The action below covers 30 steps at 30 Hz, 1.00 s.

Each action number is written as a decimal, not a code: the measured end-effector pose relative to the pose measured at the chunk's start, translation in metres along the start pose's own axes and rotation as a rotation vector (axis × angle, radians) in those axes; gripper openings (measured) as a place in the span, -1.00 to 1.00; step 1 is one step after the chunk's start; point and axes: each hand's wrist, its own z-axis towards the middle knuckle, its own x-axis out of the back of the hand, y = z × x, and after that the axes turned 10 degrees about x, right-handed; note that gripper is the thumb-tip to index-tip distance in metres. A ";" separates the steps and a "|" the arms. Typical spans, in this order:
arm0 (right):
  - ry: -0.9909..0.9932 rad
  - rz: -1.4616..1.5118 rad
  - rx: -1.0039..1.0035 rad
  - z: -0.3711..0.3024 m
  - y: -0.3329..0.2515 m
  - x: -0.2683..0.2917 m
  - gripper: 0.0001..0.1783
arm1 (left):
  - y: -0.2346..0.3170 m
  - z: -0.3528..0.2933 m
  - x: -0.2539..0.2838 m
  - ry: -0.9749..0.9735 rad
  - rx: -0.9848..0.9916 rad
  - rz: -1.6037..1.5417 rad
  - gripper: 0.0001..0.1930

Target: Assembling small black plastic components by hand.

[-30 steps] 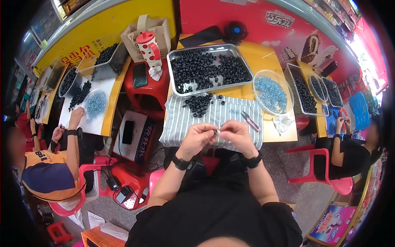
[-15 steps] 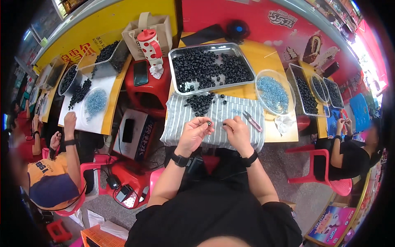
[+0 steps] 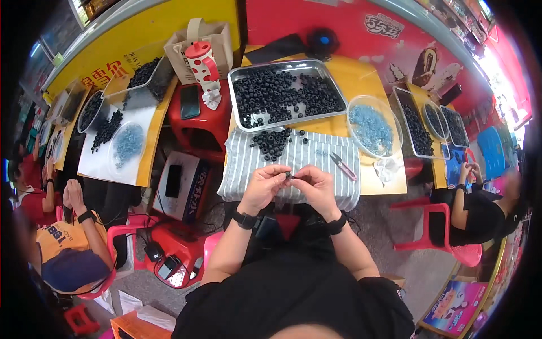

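Note:
My left hand (image 3: 261, 187) pinches a small black ring-shaped part (image 3: 289, 175) between thumb and fingertips. Against it, closed in a pinch, are the fingertips of my right hand (image 3: 316, 189); what they hold is too small to make out. Both hands are over the near part of a grey-and-white striped cloth (image 3: 237, 169). Beyond them on the cloth lies a loose pile of similar black parts (image 3: 271, 146). A pair of thread snips (image 3: 344, 168) with pink handles rests to the right, beside a few tiny clear-blue pieces (image 3: 322, 153).
A metal tray (image 3: 293, 122) full of black parts stands behind the cloth. To its right is a clear bowl (image 3: 399, 135) of pale blue pieces, with crumpled tissue (image 3: 387, 169) in front. A red stool (image 3: 197, 127) holds a phone and dotted cup. Other people sit at both sides.
My right hand has moved left from beside the snips to meet my left hand at the black part. At the left, a co-worker's hands have come together lower down.

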 end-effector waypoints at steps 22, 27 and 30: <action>-0.136 -0.447 0.278 0.007 -0.002 0.002 -0.81 | 0.002 0.003 -0.004 -0.096 -0.010 0.073 -0.77; -0.282 -0.352 0.126 0.015 -0.015 0.010 -0.69 | 0.009 -0.001 -0.007 -0.056 0.070 0.120 -0.61; -0.455 -0.333 0.204 0.025 -0.021 0.013 -0.66 | 0.018 -0.005 -0.015 -0.083 0.095 0.108 -0.52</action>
